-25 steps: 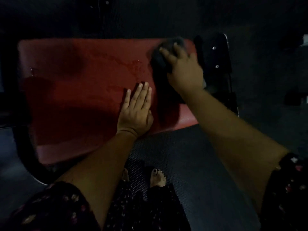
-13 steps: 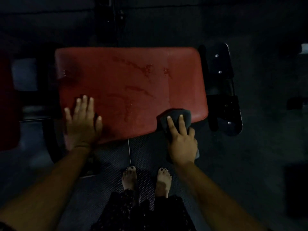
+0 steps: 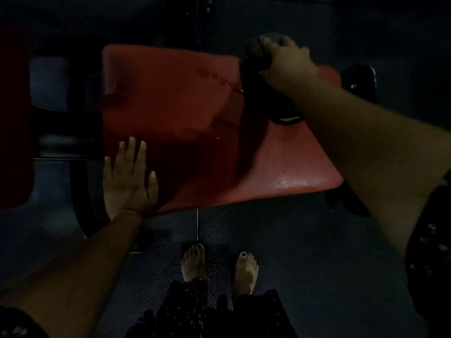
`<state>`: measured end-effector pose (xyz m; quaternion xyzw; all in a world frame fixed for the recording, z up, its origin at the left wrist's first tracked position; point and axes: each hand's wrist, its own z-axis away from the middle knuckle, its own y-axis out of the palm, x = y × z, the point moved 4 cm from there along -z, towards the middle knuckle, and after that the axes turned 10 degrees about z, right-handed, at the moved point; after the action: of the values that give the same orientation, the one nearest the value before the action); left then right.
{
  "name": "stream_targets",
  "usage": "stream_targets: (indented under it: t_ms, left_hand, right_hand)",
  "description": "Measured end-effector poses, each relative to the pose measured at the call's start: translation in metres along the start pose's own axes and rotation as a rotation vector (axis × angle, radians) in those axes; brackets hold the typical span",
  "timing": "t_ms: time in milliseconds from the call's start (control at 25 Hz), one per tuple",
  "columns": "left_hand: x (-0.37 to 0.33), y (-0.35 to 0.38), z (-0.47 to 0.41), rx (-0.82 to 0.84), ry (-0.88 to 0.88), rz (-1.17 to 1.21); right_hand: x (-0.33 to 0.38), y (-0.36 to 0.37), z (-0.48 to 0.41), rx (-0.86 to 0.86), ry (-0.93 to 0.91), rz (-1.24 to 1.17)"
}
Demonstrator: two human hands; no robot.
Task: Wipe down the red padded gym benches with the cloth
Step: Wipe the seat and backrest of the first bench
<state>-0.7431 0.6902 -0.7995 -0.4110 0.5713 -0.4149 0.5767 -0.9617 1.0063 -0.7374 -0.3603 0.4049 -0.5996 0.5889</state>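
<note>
Benches come first: two red padded ones show. The big red bench (image 3: pixel 183 118) fills the middle. A second red pad (image 3: pixel 12 118) peeks in at the left side of the view, well apart from it.

You have one dark cloth (image 3: pixel 253 57). It sits at the far edge of the big red bench, near the far right corner. Part of it trails back over the top under your wrist.

Your right hand (image 3: pixel 285 67) reaches far out on a long, straight arm. Its fingers (image 3: pixel 267 42) curl over the cloth and grasp it.

Your left hand (image 3: pixel 129 176) lies flat on the near left corner of the bench. Its fingers are straight and a little spread, and they grasp nothing.

Wet streaks (image 3: pixel 219 79) shine on the red top between your two hands. One wet patch (image 3: pixel 290 181) glints by the near right corner.

Your two bare feet, left foot (image 3: pixel 194 262) and right foot (image 3: pixel 246 272), stand on the dark floor mat (image 3: pixel 305 240) just below the near edge. One black metal bracket (image 3: pixel 358 79) sticks out past the right end of the bench.
</note>
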Motion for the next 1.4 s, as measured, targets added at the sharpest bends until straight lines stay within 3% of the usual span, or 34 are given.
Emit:
stream_targets:
  t_ms: [280, 520, 720, 920, 1000, 1120, 1280, 1400]
  left_hand:
    - [0.002, 0.002, 0.0, -0.001, -0.007, -0.003]
    - [0.003, 0.002, 0.001, 0.017, -0.013, -0.008]
    - [0.005, 0.004, 0.002, 0.013, 0.002, -0.018]
    - [0.001, 0.001, 0.004, -0.019, 0.02, -0.005]
    - [0.0, 0.001, 0.003, -0.018, 0.026, -0.008]
    - [0.001, 0.002, 0.004, -0.014, 0.018, -0.018]
    - [0.002, 0.003, 0.004, -0.005, 0.018, -0.019]
    - [0.003, 0.003, 0.003, 0.006, 0.009, -0.02]
  right_hand:
    - [-0.001, 0.067, 0.132, -0.214, -0.024, -0.009]
    - [0.013, 0.136, 0.256, -0.186, -0.105, 0.04]
    - [0.034, 0.093, 0.189, -0.235, -0.339, 0.107]
    - [0.022, 0.025, 0.039, -0.118, 0.038, -0.01]
    - [0.029, 0.014, 0.017, -0.089, 0.054, -0.011]
    - [0.05, 0.018, 0.041, -0.116, -0.097, 0.063]
    - [0.061, 0.064, 0.146, -0.157, -0.357, 0.199]
    - [0.058, 0.103, 0.23, -0.124, -0.386, 0.163]
